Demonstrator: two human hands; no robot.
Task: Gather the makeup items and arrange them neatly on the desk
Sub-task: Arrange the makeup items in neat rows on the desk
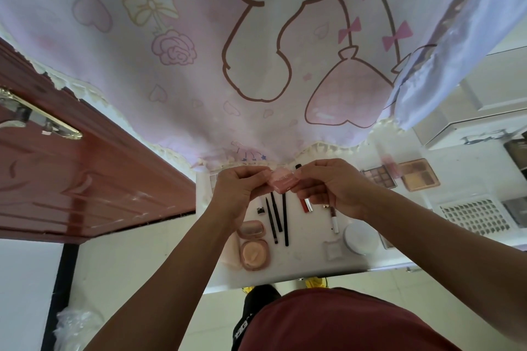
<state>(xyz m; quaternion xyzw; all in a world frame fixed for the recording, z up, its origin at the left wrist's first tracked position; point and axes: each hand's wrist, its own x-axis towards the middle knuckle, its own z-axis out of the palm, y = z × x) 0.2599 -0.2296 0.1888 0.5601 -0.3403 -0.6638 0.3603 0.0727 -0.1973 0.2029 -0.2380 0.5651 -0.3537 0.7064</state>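
A big pink cloth (199, 37) with a bunny on it hangs down to the far side of the bench (302, 262); a brown door (71, 174) is on my left; the white bench is under my arms, and makeup lies on it.

My left hand (239, 194) and my right hand (333, 191) are both up over the far part of the bench; between them I hold a little pink case (282, 182); the fingers of each hand are curled in close and pinch one end of it.

On the right of the bench lie two flat colour trays (418, 174), near each other; closer to me sits a round white jar (360, 238); on the left lies an open pink powder box (254, 245); in the middle lie black pencils (275, 219), with a red lipstick (306, 204) near them.

Here is what I think could go wrong; the case is small and I only hold it by its ends, so if one hand lets go too soon it could slip; it would land on the pencils right below and knock them out of their row; the cloth edge is close behind my hands too, and could catch on them.

The long side of the case runs left to right, from one hand to the other, a little tipped; its flat face looks up at me; the pencils point away from me, toward the cloth.
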